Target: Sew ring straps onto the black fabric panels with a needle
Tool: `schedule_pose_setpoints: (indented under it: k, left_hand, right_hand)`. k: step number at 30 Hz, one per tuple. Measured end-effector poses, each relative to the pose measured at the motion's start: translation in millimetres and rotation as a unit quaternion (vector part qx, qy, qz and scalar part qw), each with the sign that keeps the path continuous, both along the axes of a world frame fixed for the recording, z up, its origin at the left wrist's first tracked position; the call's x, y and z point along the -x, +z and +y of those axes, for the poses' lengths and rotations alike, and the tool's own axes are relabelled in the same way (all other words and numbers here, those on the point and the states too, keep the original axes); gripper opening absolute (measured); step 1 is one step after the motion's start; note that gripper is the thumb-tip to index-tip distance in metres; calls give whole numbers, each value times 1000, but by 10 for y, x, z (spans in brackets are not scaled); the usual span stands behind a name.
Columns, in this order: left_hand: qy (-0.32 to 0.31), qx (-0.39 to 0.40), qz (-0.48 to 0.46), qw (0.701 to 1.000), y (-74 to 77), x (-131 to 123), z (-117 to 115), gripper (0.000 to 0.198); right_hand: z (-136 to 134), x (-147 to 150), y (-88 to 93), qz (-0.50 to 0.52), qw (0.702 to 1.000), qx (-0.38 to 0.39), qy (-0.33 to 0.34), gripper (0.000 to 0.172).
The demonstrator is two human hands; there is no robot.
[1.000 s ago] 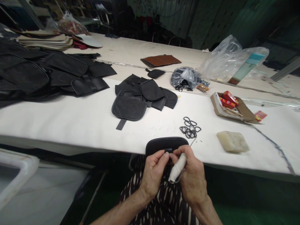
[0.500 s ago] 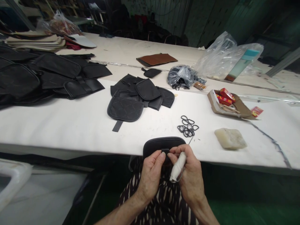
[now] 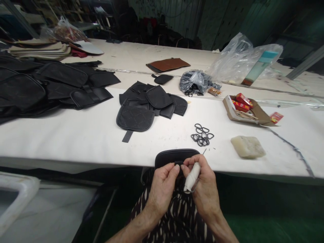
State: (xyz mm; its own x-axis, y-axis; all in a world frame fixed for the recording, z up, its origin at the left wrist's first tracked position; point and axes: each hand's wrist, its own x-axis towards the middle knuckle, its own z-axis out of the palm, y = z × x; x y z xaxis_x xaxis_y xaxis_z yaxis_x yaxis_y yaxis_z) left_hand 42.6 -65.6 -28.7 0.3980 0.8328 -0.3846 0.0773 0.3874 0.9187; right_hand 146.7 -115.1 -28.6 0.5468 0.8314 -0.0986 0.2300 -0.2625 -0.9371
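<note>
The left hand and the right hand meet fingertip to fingertip just below the table edge, both curled inward with knuckles up and wrists angled toward each other over a lap in a black-and-white patterned fabric. Each pinches shut on a small tab at the near edge of a black leather panel. The panel is smooth, rounded at its corners, and lies half on the white table directly beyond the fingers. The right hand also curls round a white wrapped roll, soft and cloth-like; whether it is a bandaged finger or a tool I cannot tell.

Just past the right hand lies a thin pin, and further out a loose heap of dark D-shaped rings. To the right of those sits a pale, waxy, rough-edged block, and beyond it a shallow cardboard tray holding red packets. Ahead and to the left of the hands, quilted black pieces with rounded ends overlap in a fan. Far left, a large pile of black panels spreads out.
</note>
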Motion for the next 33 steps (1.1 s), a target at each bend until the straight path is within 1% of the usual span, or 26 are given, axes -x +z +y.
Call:
schedule_pose_setpoints:
  k: [4, 7, 12, 17, 21, 25, 29, 33]
  left_hand:
    - [-4, 39, -39, 998, 6, 36, -4, 29]
    - [-7, 48, -53, 997, -17, 58, -11, 26]
    - [3, 70, -61, 996, -88, 73, -11, 28]
    - [-6, 100, -72, 992, -120, 52, 8, 28]
    - [18, 116, -90, 989, -161, 29, 14, 22]
    - [31, 101, -80, 991, -202, 14, 13, 22]
    - [37, 94, -90, 991, -181, -12, 31, 22]
    - [36, 135, -118, 983, -129, -43, 60, 22]
  right_hand:
    - [-17, -14, 19, 5, 1000, 2, 10, 11]
    - [-29, -13, 32, 5, 1000, 8, 11, 10]
    - [-34, -5, 18, -2, 1000, 9, 10, 9]
    - [-36, -18, 1, -2, 1000, 12, 9, 9]
    - [-38, -7, 6, 3, 1000, 16, 8, 9]
    - [-38, 18, 2, 12, 1000, 20, -4, 11]
    - [-62, 28, -13, 8, 1000, 17, -17, 12]
    - [-120, 8, -39, -1, 1000, 12, -12, 10]
